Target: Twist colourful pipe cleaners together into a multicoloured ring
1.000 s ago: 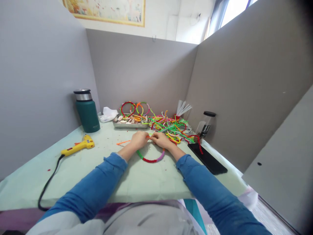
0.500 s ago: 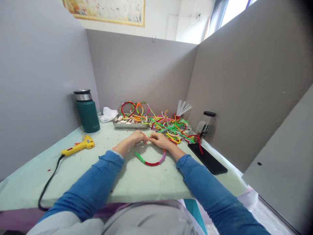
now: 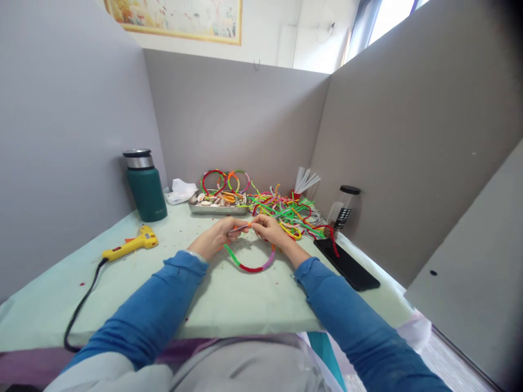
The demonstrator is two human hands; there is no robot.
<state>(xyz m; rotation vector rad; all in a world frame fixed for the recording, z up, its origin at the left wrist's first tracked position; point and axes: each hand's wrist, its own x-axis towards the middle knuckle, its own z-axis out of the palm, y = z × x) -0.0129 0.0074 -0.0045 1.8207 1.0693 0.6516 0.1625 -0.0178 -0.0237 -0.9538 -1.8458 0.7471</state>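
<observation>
A hoop (image 3: 250, 269) wound in fuzzy pipe cleaner hangs or lies in front of my hands, with green, red and purple stretches and a bit of orange on the right. Its far part runs up behind my fingers. My left hand (image 3: 218, 234) is closed around a thin grey length that looks like the hoop's bare far side. Close beside it, my right hand (image 3: 267, 228) pinches a small piece of orange pipe cleaner (image 3: 249, 224) against that length. The fingertips of both hands nearly meet, so the exact grip is partly hidden.
A metal tray (image 3: 218, 210) of shells stands behind my hands, finished-looking coloured hoops (image 3: 213, 173) above it. Loose pipe cleaners (image 3: 281, 209) pile up to its right. A yellow glue gun (image 3: 131, 245) and green bottle (image 3: 146, 190) are left; a black phone (image 3: 347, 264) and clear bottle (image 3: 344, 209) right.
My left hand has turned, and the thin grey length now shows between its fingers. The near side of the hoop has moved slightly up and left. My right hand has shifted only a little.
</observation>
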